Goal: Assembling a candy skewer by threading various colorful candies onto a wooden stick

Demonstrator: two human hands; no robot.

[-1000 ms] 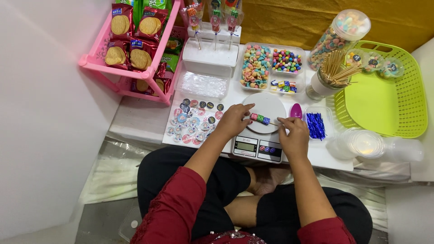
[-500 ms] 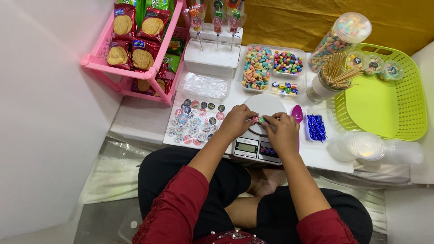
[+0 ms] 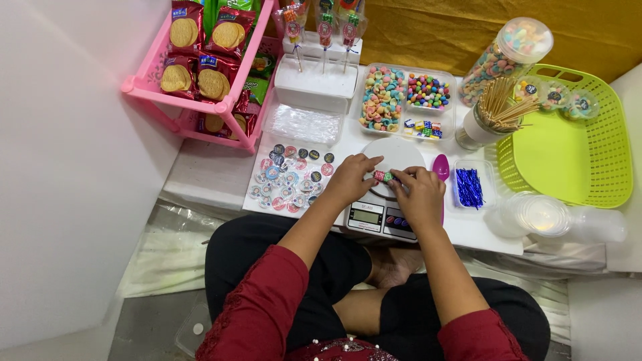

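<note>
Colourful candies (image 3: 383,177) sit pinched between our left hand (image 3: 351,179) and right hand (image 3: 420,197); we steady them over the scale (image 3: 384,212).

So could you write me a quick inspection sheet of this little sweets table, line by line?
Surface: low white table, crowded.
Job's things: small string of coloured candies held over the round plate of a white kitchen scale.
Clutter: round stickers, clear tray of mixed candies, pink spoon, blue twist ties, cup of wooden skewers, candy jar, green basket, clear plastic lids.
Grippers: left hand and right hand both pinch the candies.
Cables: nothing seen.
Surroundings: pink rack of biscuit packs, white wall, yellow cloth behind; the person sits cross-legged.
</note>
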